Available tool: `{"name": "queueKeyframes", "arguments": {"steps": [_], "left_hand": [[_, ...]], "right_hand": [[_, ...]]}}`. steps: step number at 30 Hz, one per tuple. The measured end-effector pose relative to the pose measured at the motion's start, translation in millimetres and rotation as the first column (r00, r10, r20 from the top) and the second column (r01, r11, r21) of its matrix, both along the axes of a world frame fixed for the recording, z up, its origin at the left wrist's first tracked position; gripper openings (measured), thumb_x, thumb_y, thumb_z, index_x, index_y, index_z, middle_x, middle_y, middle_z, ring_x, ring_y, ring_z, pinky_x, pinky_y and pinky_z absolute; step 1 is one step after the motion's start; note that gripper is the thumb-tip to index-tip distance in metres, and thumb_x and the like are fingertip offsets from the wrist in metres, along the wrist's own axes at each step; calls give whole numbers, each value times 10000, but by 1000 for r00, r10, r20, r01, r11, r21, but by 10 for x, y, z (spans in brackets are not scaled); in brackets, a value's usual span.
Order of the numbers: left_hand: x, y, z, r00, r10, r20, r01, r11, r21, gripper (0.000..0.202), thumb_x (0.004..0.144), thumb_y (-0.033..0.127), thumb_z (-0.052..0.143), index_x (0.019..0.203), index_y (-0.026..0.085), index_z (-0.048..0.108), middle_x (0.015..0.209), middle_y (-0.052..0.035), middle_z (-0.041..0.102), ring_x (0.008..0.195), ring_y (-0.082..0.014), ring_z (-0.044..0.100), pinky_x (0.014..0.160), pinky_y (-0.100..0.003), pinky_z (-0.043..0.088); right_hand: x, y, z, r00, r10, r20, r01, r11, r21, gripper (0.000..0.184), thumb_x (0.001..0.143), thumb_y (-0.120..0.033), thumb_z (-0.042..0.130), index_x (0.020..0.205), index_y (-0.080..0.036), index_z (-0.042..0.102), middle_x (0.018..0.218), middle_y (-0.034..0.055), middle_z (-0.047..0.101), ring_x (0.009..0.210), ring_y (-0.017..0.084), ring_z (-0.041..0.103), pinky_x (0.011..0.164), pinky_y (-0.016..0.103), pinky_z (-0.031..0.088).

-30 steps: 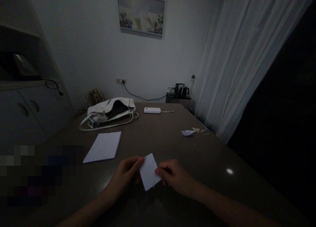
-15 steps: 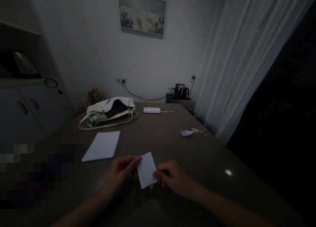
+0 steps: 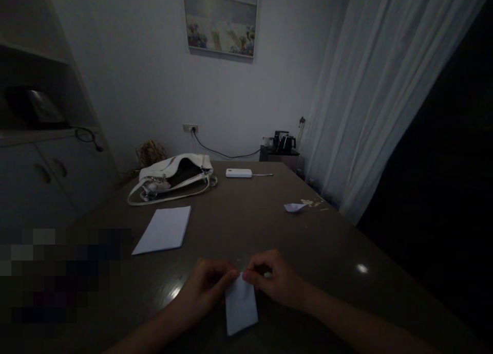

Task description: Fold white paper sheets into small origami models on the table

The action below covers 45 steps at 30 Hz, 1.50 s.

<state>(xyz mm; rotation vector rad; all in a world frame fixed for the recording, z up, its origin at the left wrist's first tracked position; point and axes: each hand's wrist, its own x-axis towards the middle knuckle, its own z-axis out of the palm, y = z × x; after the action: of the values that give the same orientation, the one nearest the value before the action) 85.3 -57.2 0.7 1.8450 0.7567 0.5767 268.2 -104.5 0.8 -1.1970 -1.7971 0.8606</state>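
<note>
- Your left hand and right hand sit close together, each pinching the upper end of a small white paper between thumb and fingers.
- Small white paper: located at the near part of the tabletop, lower end pointing toward you; you cannot tell whether it touches the surface.
- Paper stack: lies inward from the left edge, nearer you than the white bag by the far left corner.
- White device: lies near the far edge.
- Folded paper piece: lies near the right edge.
</note>
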Motion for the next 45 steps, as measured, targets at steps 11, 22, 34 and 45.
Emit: {"name": "queueKeyframes", "arguments": {"steps": [11,22,34,45], "left_hand": [[-11,88,-19,1000,20,12,-19,993,-116,443,835,504,449,673,119,594,507,36,490,462,-93,438,447,-194,307],[-16,50,19,980,-87,179,128,965,-230,388,823,510,489,902,158,631,733,-26,629,705,-166,558,686,-259,429],[-6,61,-144,956,-112,271,190,940,-284,424,778,477,589,1073,181,515,999,-65,617,931,-216,560,798,-301,422],[3,74,-123,988,-55,147,83,977,-195,487,740,508,589,1095,193,482,994,-57,610,928,-229,555,816,-334,435]], "right_hand": [[20,45,32,993,-115,-38,115,993,-10,353,837,-363,504,560,-146,489,509,-34,417,488,77,404,457,195,287],[25,150,-159,929,-126,-347,59,979,-198,423,795,-556,508,662,-155,513,434,-62,421,340,54,363,348,172,265],[-45,151,-209,876,-120,-467,-18,960,-281,381,757,-529,574,806,-156,518,565,-30,537,429,92,529,400,188,413],[-9,-34,14,977,27,-213,-27,1000,5,373,833,-467,515,1110,-218,488,700,-26,493,567,80,428,499,188,326]]}}
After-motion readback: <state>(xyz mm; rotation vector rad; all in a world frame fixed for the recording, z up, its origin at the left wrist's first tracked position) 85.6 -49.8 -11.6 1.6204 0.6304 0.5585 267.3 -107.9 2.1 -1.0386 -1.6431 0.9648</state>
